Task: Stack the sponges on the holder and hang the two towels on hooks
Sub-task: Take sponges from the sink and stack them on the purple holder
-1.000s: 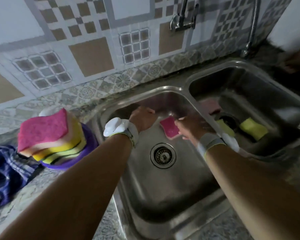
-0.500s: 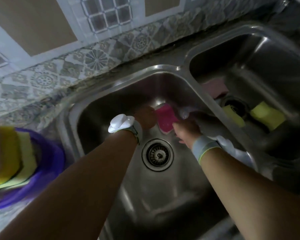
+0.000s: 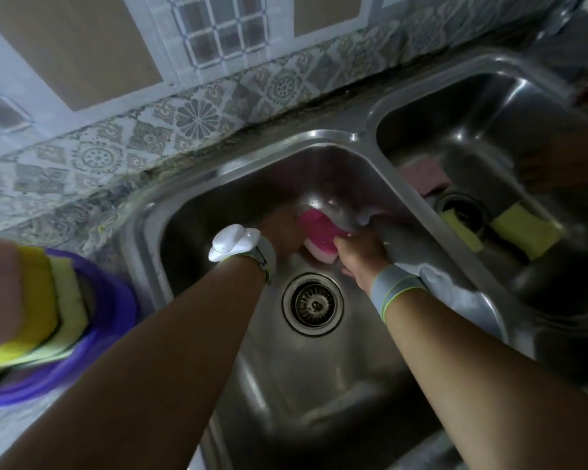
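Two bare hands meet low in the left basin of a stainless steel double sink (image 3: 370, 154), just beyond its round metal drain strainer (image 3: 313, 303). Between them lies a bright pink rectangular sponge with a pale underside (image 3: 319, 237), beyond the drain and against the basin's far wall.

The right hand (image 3: 362, 254), with a grey band at its wrist, sits beyond the drain and a little to its right. Its fingers curl over the sponge's near right edge and hold it. The left hand (image 3: 282, 232), with a white rounded device strapped to its wrist, is beyond the drain and a little to its left, touching the sponge's left side. Its fingers are hidden behind the back of the hand, so I cannot tell whether they grip.

Far left of the drain, on the patterned counter, a round purple plastic holder (image 3: 116, 300) carries a blurred stack of pink, yellow and pale green sponges (image 3: 31, 300).

Right of the drain, in the other basin, two yellow-green sponges (image 3: 526, 235) lie by that basin's own drain hole. A dull mauve sponge (image 3: 425, 174) leans in its far left corner.
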{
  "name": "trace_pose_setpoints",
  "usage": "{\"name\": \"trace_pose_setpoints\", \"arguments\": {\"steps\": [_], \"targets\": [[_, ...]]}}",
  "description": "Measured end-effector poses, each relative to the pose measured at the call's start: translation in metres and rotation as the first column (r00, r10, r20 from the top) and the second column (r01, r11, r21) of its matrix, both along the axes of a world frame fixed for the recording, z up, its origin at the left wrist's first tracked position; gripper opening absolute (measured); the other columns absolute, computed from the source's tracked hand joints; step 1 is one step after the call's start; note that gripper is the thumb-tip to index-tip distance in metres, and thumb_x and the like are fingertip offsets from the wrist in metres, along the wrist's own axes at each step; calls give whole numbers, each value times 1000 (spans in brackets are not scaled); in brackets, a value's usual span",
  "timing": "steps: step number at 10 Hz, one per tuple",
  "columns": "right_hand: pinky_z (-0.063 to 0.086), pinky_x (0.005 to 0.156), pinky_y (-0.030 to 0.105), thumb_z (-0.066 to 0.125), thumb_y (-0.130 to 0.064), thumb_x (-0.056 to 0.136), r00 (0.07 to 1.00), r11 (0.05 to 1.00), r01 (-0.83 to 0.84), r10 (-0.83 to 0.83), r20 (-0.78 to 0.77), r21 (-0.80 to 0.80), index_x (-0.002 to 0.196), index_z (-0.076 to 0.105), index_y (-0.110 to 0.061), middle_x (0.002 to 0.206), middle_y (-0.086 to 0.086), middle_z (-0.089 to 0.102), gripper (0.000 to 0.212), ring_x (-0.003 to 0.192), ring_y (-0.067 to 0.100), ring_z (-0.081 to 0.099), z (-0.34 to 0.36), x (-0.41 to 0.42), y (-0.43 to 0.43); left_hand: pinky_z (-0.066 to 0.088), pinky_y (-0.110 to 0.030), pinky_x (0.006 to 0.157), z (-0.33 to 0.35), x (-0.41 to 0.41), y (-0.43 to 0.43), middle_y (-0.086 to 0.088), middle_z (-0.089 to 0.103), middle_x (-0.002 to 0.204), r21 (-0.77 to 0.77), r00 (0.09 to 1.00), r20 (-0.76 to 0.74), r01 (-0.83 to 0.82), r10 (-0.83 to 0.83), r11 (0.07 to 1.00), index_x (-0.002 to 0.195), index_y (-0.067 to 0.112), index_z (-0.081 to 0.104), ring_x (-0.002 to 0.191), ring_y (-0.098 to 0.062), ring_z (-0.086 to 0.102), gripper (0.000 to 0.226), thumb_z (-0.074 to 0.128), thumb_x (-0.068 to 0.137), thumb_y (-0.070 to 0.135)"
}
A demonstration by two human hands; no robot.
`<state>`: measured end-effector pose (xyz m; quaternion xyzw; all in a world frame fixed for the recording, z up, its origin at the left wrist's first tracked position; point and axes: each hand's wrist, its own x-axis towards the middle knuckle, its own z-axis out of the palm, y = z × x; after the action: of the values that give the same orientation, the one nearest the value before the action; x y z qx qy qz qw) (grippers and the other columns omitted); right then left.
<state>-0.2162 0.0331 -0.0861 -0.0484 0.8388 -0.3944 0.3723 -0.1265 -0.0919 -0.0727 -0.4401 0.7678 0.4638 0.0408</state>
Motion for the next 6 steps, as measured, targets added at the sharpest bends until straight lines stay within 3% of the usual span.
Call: {"name": "trace_pose_setpoints", "arguments": {"steps": [1,2,3,4,5,6], "targets": [[57,91,54,57,-33,76,997,998,-62,61,-48,-21,94,57,-18,98,12,64,23,105,39,68,35,12,-4,54,-44,96,35,17,-4,-19,72,112,-47,1000,5,-17,17,999,109,6,73,109,-36,66,33,58,94,31],[57,92,53,54,-38,69,993,994,-92,87,-79,-61,95,58,-20,99,12,64,32,104,35,68,52,14,-11,54,-40,83,64,27,-4,-24,72,102,-84,999,2,-34,34,996,95,-1,73,99,-41,67,31,55,94,24],[57,91,54,53,-38,70,980,983,-123,99,-171,-140,89,59,-20,91,9,60,27,86,24,59,99,36,-13,57,-41,86,116,54,5,-18,72,104,-143,990,-36,-137,133,980,104,2,71,99,-35,68,31,57,84,19],[58,89,51,55,-38,75,979,975,-75,33,-201,-208,79,61,-14,87,10,63,25,86,30,66,142,62,-15,54,-29,60,165,78,9,-14,74,97,-136,973,-79,-227,218,964,100,4,71,84,-28,70,37,56,80,32],[55,87,44,54,-35,87,949,976,-91,25,-315,-198,99,75,-4,96,16,74,39,100,37,71,189,90,-22,56,-33,69,207,110,14,-16,73,100,-206,946,-135,-318,295,925,104,3,70,90,-31,70,51,54,72,40],[56,78,42,50,-39,76,917,941,-161,30,-398,-298,97,77,-8,98,22,75,46,94,40,72,242,136,-18,50,-36,75,252,156,20,-17,69,109,-302,929,-187,-364,320,881,112,-3,65,99,-35,66,50,56,82,36]]}}
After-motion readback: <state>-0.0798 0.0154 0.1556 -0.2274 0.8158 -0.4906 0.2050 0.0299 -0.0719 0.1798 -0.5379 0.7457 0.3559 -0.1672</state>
